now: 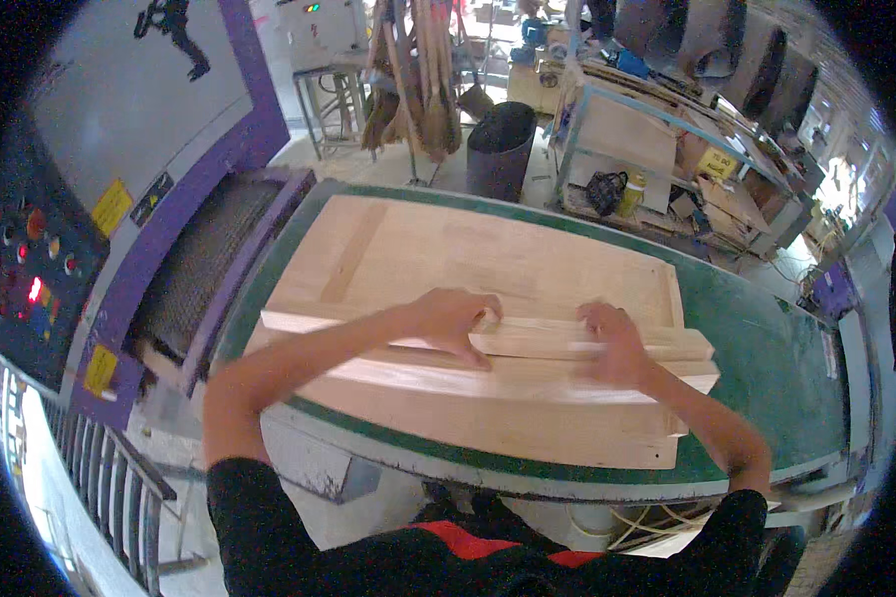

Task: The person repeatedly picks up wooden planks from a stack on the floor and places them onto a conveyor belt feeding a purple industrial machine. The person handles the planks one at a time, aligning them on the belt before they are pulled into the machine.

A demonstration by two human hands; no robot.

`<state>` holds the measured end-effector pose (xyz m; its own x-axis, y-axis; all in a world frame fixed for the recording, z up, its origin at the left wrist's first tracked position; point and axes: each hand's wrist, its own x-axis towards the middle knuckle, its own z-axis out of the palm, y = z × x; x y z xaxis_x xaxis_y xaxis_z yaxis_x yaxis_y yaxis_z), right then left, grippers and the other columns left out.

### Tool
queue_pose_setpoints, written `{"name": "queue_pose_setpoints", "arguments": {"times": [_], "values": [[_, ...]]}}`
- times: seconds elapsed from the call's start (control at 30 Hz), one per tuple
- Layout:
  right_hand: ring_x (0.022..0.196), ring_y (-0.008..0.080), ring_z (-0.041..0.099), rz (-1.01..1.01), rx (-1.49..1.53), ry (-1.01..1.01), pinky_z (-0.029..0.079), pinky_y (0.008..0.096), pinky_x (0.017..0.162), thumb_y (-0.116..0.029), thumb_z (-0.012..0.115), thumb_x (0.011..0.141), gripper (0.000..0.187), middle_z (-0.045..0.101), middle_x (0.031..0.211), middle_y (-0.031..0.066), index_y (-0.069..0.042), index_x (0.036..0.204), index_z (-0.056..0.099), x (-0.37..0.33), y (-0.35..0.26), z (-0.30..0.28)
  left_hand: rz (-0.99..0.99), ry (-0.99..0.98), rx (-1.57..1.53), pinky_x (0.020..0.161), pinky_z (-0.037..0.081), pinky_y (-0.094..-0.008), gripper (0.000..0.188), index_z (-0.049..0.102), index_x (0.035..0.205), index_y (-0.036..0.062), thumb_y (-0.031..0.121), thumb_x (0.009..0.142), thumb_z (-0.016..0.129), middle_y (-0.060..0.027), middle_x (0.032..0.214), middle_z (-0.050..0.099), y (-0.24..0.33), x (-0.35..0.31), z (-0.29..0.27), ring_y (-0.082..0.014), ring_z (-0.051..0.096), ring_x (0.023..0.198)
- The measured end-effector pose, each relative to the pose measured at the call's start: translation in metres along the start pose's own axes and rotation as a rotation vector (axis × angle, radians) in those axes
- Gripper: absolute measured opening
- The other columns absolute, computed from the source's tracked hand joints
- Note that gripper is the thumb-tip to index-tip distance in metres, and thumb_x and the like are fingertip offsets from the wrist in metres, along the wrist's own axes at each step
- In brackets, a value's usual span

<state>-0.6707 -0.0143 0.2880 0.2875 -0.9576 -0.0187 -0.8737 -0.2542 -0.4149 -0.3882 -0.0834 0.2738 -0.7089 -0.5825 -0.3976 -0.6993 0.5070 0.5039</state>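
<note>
On the green table (767,328) we see flat pale wood (567,259), with a far bar (538,341) and a near bar (528,376) lying side by side across it, mid-table. Our left hand (455,320), thumb apart from curved fingers, and, farther toward the table's right end, our blurred, half-curled right hand (619,348) are at these bars; we cannot tell whether either grips. A purple machine (159,234) stands at the table's left end, a dark bin (500,154) beyond the table's far edge.

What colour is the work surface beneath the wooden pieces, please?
Dark green: the work surface shows best in the head view, right of the wooden pieces.
</note>
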Motion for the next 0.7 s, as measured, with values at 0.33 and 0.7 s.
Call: {"name": "queue_pose_setpoints", "arguments": {"times": [0.33, 0.7], "values": [[0.129, 0.0396, 0.032, -0.170, -0.315, -0.178, 0.026, 0.0522, 0.106, -0.048, 0.057, 0.083, 0.069, 0.034, 0.137, 0.0265, -0.008, 0.136, 0.035, 0.016, 0.097, 0.035, 0.116, 0.302, 0.508, 0.105, 0.025, -0.0522, 0.113, 0.031, 0.139, 0.0131, 0.067, 0.049, 0.075, -0.0264, 0.138, 0.033, -0.047, 0.046, 0.073, -0.0442, 0.033, 0.126], [0.113, 0.0384, 0.047, -0.175, -0.176, -0.154, 0.037, 0.0455, 0.097, -0.038, 0.066, 0.077, 0.066, 0.050, 0.122, 0.0208, -0.008, 0.131, 0.042, 0.032, 0.125, 0.060, -0.025, 0.455, 0.343, 0.100, 0.033, -0.0473, 0.072, 0.043, 0.133, 0.0151, 0.056, 0.076, 0.062, -0.0170, 0.126, 0.049, -0.124, 0.034, 0.049, -0.0356, 0.045, 0.117]]}}
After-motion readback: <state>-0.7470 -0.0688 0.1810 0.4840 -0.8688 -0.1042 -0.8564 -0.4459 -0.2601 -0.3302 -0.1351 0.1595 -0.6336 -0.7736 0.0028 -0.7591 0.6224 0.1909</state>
